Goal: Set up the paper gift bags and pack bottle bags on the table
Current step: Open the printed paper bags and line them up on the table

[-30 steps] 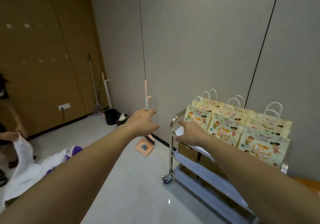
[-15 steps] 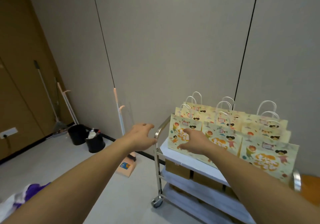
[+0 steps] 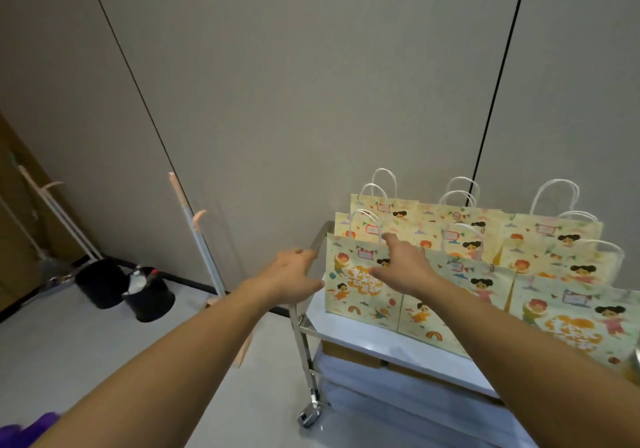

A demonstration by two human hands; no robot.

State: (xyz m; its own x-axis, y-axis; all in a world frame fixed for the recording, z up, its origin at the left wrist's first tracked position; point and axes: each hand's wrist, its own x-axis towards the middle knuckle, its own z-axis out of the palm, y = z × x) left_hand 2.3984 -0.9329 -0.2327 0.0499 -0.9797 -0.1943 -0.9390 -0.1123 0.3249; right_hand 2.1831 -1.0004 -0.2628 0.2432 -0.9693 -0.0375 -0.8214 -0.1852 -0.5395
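On the cart [image 3: 388, 342], gift bags [image 3: 360, 285] stand beneath the right hand [image 3: 403, 267].

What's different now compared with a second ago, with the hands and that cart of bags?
The person has come closer to the cart. The left hand, which hung in the air, now rests on the cart's handle bar. The right hand, earlier low by the cart's edge, has reached up to the top of the nearest gift bag, fingers spread. The gift bags stand in the same rows on the cart.
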